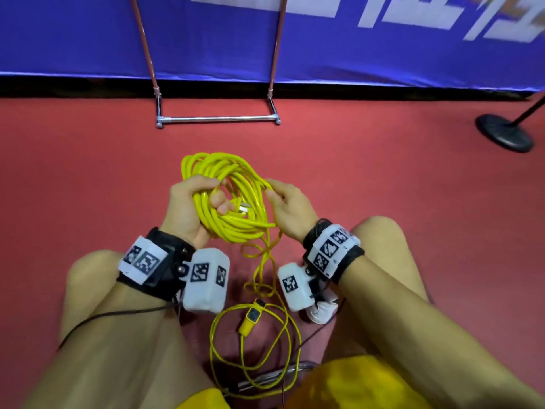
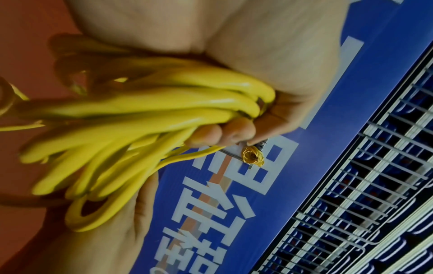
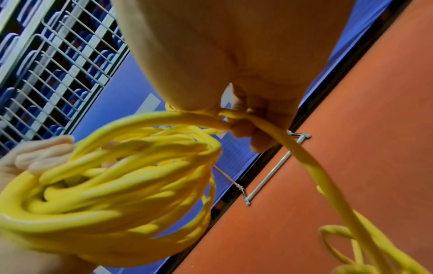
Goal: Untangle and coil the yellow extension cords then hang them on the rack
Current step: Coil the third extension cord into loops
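Observation:
A coil of yellow extension cord (image 1: 227, 196) hangs in front of me above the red floor. My left hand (image 1: 194, 202) grips one side of the coil (image 2: 145, 115), its fingers curled round several loops. My right hand (image 1: 284, 202) pinches a single strand (image 3: 236, 115) at the coil's right side. From there the loose cord (image 1: 265, 261) drops between my knees to the floor, where more loops (image 1: 256, 349) and a yellow socket end (image 1: 250, 318) lie. A white plug (image 1: 243, 208) shows inside the coil. The rack (image 1: 218, 119) stands ahead on the floor.
A blue banner wall (image 1: 354, 39) runs behind the rack. A black round stand base (image 1: 504, 132) sits at the far right. My bare knees (image 1: 97, 278) flank the loose cord. A metal bar (image 1: 265, 379) lies on the floor close to my body.

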Demonstrator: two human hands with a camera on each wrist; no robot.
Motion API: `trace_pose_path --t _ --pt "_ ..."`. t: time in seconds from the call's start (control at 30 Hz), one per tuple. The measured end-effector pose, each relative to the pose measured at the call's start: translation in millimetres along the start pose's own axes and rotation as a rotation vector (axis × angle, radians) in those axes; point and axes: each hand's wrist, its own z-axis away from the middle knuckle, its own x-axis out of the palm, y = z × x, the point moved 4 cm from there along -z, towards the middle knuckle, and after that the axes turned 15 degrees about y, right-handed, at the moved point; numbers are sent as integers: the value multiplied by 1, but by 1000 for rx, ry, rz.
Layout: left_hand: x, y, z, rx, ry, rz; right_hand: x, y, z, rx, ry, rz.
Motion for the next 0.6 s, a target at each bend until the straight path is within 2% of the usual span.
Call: trace_pose_path --t 0.27,0.47,0.6 --pt "1 -10 -11 -22 34 -11 14 17 -4 133 -29 -85" --pt "7 -9 -15 1 42 11 12 24 -8 114 95 -222" --pt "10 -9 -16 11 67 5 7 28 -12 63 141 -231"
